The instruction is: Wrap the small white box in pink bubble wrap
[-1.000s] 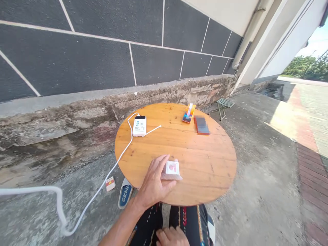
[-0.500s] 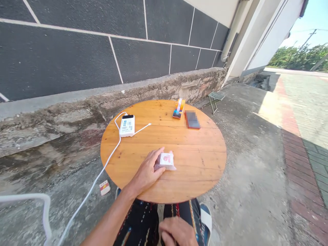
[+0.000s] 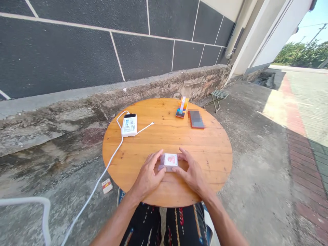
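Note:
A small white box [image 3: 171,159] with a red print on top sits near the front of the round wooden table [image 3: 143,143]. Clear wrapping, perhaps plastic film, surrounds it and sticks out at its left side. My left hand [image 3: 150,172] grips the wrapped box from the left, thumb in front and fingers behind. From the right, my right hand [image 3: 191,170] holds it the same way, its thumb at the near right corner. Both forearms reach in from the bottom of the view.
A white power bank [image 3: 130,125] with a short cable lies at the back left, and a long white cord [image 3: 112,153] runs off the table. At the back stand a tape dispenser [image 3: 182,107] and a blurred dark flat object [image 3: 196,119]. A folding stool [image 3: 217,97] is beyond.
My right hand has risen from my lap to the box's right side. My left hand stays on the box. The view has shifted slightly.

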A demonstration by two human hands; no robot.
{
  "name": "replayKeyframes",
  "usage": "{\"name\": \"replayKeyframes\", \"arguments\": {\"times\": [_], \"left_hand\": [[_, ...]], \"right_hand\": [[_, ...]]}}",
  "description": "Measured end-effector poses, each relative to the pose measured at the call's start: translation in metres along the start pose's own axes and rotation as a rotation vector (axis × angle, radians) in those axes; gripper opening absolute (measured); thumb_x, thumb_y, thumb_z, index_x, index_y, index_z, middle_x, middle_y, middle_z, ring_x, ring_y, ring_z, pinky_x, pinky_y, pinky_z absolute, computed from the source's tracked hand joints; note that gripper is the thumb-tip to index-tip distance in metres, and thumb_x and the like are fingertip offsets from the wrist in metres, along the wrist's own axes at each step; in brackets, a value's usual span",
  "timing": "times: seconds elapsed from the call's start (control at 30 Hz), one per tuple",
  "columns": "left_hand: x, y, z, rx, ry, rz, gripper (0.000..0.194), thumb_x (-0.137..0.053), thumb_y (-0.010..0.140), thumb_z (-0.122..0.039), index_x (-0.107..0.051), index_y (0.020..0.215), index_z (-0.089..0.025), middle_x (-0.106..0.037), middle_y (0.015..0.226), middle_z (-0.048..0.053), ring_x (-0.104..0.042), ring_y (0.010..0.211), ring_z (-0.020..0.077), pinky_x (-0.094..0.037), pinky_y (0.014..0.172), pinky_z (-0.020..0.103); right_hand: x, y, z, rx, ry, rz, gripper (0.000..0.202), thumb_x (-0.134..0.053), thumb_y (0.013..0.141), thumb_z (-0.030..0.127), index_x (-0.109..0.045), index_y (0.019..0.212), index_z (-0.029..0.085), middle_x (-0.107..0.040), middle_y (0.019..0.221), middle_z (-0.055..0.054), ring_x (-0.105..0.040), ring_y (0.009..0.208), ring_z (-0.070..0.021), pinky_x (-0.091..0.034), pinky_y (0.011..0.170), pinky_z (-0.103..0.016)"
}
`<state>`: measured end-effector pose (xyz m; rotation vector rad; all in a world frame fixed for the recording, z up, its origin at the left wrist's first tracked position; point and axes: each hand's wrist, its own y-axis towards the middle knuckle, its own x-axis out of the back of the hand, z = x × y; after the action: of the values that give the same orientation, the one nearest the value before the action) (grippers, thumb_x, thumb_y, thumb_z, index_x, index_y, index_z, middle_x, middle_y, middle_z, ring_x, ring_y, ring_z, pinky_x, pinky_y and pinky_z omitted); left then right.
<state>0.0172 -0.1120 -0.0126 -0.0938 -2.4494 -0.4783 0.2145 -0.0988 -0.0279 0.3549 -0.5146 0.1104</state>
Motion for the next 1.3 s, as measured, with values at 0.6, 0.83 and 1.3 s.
{"name": "replayKeyframes", "arguments": {"times": [0.6,0.83,1.3], "left_hand": [[0.01,-0.01,-0.008,0.088,-0.038,-0.014,0.027,-0.052,0.079,-0.014,-0.058,0.104,-0.021,-0.066,0.099,0.004,-0.062,0.093,0.0188,-0.049,0.087,0.035],[0.009,-0.005,-0.001,0.048,-0.047,0.0,0.026,-0.054,0.082,-0.016,-0.061,0.107,-0.02,-0.066,0.095,0.004,-0.061,0.089,0.0176,-0.049,0.083,0.033],[0.006,-0.012,0.005,-0.034,-0.03,-0.048,0.032,-0.046,0.086,-0.017,-0.058,0.116,-0.021,-0.065,0.102,0.005,-0.06,0.097,0.0184,-0.049,0.088,0.034]], "right_hand": [[0.001,-0.006,-0.006,0.093,-0.075,0.026,0.064,-0.06,0.084,0.037,-0.036,0.142,0.025,-0.06,0.125,-0.01,-0.054,0.117,-0.0267,-0.04,0.101,-0.049],[0.0,-0.008,-0.006,0.107,-0.11,0.029,0.066,-0.063,0.082,0.037,-0.037,0.141,0.024,-0.058,0.128,-0.011,-0.053,0.118,-0.0268,-0.04,0.101,-0.049],[-0.008,-0.008,-0.007,0.015,-0.089,-0.161,0.063,-0.06,0.083,0.036,-0.036,0.14,0.021,-0.057,0.129,-0.014,-0.054,0.118,-0.0296,-0.041,0.1,-0.053]]}}
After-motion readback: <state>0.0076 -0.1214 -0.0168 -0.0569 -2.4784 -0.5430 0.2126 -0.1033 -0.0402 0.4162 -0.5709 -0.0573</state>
